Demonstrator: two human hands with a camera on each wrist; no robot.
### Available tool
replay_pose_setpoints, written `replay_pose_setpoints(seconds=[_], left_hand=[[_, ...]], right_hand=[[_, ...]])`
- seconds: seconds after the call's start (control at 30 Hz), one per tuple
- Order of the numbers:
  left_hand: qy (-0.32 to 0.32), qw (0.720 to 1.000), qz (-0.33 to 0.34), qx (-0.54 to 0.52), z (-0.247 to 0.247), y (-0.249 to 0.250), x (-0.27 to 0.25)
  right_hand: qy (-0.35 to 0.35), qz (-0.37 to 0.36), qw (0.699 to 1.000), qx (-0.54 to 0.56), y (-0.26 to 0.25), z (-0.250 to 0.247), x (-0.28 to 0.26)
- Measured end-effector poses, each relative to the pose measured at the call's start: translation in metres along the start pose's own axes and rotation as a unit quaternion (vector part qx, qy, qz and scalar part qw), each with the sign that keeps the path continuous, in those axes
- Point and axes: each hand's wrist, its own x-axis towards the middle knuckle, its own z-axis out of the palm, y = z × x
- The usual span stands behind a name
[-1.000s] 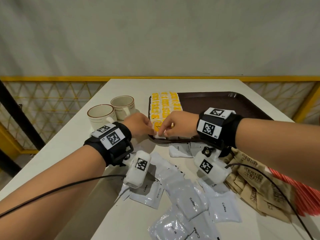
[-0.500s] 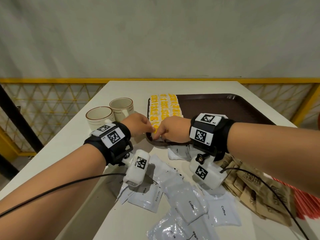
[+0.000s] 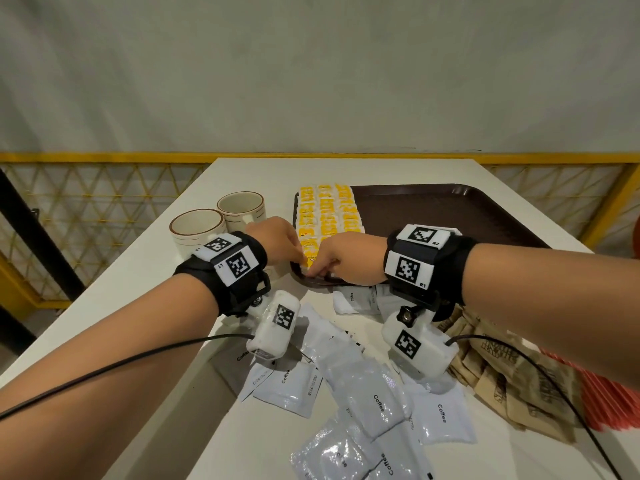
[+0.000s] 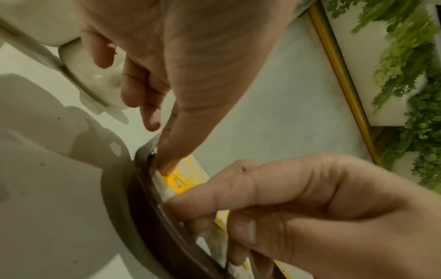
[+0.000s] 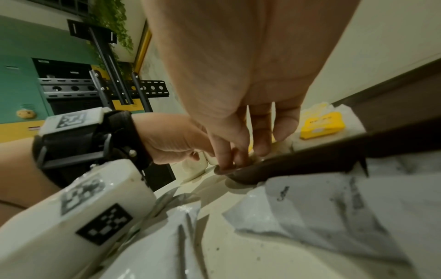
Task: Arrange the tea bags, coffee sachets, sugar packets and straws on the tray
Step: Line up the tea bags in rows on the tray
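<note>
Tea bags (image 3: 325,216) (3 rows) run lengthwise along tray (image 3: 450,216).

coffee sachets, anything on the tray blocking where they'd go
Nothing visible does. The tea bags fill only the left strip of the tray; the rest is bare. The coffee sachets lie on the table just in front of it.
</note>
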Motion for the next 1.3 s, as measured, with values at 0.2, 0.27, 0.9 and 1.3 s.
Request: replay_pose_setpoints(seconds=[0.2,0.27,0.9,1.3], left_hand=[[0.026,0.999,0.011,-0.042,0.0,0.002,-0.003],[0.028,0.998,0.024,-0.057,0.001,0.001,-0.005],[0.008,0.999,0.03,0.027,0.006,0.01,0.001],[0.003,1.0,0.017,-0.022,0.003,0.004,-0.002]], right_hand=[[-0.003,-0.01,1.0,-0.013,-0.002,-0.001,-0.002],[0.019,-0.001,1.0,0.0,0.001,-0.006,-0.004],[0.201,0.225,0.925,0.232,0.048,0.009,-0.024],[0.206,0.209,0.939,0.179,0.045,0.008,-0.025]])
